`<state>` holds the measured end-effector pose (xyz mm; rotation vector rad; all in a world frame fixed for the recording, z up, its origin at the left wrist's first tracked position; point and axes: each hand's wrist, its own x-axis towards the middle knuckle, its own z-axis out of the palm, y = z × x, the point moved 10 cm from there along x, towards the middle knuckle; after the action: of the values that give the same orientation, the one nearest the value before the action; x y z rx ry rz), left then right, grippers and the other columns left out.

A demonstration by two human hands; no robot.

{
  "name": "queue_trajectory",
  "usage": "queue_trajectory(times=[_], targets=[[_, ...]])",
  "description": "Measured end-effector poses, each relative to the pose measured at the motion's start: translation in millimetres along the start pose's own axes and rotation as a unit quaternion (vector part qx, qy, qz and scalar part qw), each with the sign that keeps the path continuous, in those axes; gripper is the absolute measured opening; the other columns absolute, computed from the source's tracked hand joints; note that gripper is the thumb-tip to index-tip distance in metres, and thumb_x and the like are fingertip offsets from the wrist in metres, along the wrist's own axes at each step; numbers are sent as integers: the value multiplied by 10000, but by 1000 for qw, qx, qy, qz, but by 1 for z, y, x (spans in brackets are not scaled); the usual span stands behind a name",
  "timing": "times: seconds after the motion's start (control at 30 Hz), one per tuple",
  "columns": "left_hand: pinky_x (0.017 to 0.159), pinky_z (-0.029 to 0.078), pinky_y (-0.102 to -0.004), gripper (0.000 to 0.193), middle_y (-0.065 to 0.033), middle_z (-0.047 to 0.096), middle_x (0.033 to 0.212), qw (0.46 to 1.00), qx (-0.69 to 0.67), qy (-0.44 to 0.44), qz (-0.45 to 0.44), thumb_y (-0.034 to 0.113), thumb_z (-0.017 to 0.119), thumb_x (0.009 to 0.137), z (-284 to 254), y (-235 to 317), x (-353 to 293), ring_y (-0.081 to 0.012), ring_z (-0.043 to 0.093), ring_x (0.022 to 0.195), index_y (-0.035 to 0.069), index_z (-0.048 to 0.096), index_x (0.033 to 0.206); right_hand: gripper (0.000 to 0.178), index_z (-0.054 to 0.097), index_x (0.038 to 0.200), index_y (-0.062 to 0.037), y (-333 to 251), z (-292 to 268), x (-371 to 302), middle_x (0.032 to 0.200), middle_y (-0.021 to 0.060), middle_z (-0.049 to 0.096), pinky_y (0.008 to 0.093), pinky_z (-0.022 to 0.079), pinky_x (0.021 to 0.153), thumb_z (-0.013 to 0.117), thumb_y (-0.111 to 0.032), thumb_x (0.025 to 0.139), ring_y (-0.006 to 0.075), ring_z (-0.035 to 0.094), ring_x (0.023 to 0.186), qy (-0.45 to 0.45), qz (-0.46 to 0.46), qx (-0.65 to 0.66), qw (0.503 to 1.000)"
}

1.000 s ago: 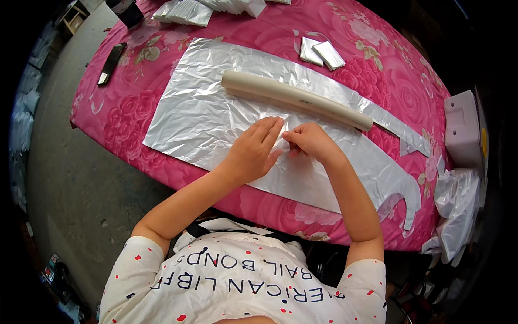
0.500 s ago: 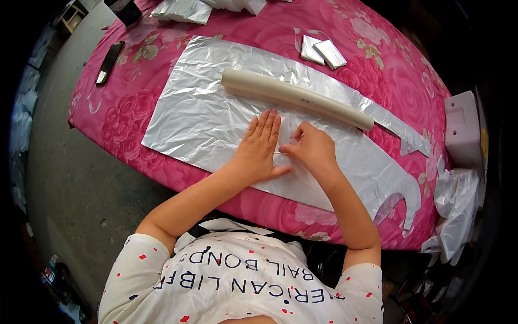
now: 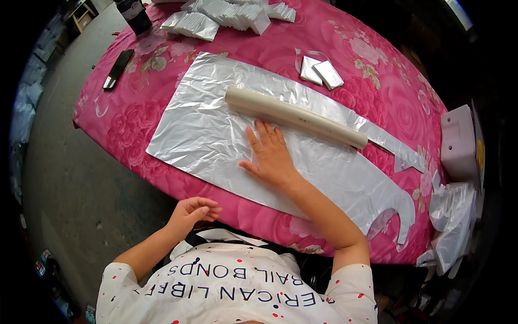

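A large sheet of silvery-white plastic film [image 3: 189, 135], shaped like a bag with a curved cut-out at its right end, lies over the table. My right hand [image 3: 270, 156] rests palm down on its middle, fingers spread, below a beige tube [image 3: 294, 116]. The tube lies slantwise across the film, touched by no hand. My left hand [image 3: 194, 212] is off the film, above the table's near edge. Its fingers are loosely curled together with the thumb against them, and nothing shows in them.
The table has a pink floral cloth [image 3: 135, 127]. Two folded silver packets [image 3: 326, 74] lie beyond the tube. White folded stacks [image 3: 232, 13] and a dark bottle [image 3: 134, 16] stand at the back. A phone [image 3: 118, 69] lies left; a pale box [image 3: 458, 143] and plastic bags [image 3: 453, 218] are right.
My left hand has left the film and drawn back toward my body, its fingers curling. My right hand has moved left and gone from pinching to flat. The view has shifted slightly.
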<state>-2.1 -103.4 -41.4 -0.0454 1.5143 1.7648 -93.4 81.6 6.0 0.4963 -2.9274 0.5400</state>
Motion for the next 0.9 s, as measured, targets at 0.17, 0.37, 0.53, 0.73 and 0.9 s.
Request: queue_trajectory(times=[0.17, 0.37, 0.53, 0.73, 0.9], targets=[[828, 483, -294, 384, -182, 582, 1143, 958, -171, 62, -223, 242, 470, 937, -15, -84, -38, -216, 591, 1018, -65, 517, 1164, 835, 190, 1431, -74, -99, 41, -15, 1483, 204, 129, 462, 76, 1107, 519, -535, 817, 330, 95, 1384, -68, -47, 132, 988], [693, 523, -320, 215, -136, 645, 966, 970, -107, 117, -185, 117, 526, 880, -15, -66, -29, -240, 651, 797, -30, 608, 1014, 724, 132, 1449, -107, -166, 55, -40, 1479, 208, 137, 546, 43, 1078, 478, -406, 887, 379, 86, 1375, -131, -91, 194, 968], [543, 489, -286, 135, -110, 630, 633, 838, 544, 12, 35, 142, 650, 780, 20, 40, -29, -202, 625, 546, 80, 697, 890, 178, 607, 886, -88, -141, -1, -41, 1319, 152, 424, 557, 98, 1074, 650, -208, 761, 336, 238, 1338, -97, -222, 163, 956], [601, 506, -273, 217, -122, 668, 791, 895, 421, 62, 135, 135, 681, 763, 22, 71, -18, -195, 645, 658, 32, 670, 953, 99, 635, 788, -55, -12, -86, -10, 891, 62, 611, 396, 409, 853, 690, -101, 720, 263, 515, 997, 11, -87, 302, 949], [671, 519, -257, 247, -134, 669, 908, 923, 361, 22, 133, 76, 667, 776, 35, 66, -12, -182, 659, 762, 2, 643, 1010, 136, 649, 894, 15, 214, -111, 38, 750, 31, 643, 217, 438, 601, 613, -107, 848, 70, 557, 661, 165, 242, 428, 855]])
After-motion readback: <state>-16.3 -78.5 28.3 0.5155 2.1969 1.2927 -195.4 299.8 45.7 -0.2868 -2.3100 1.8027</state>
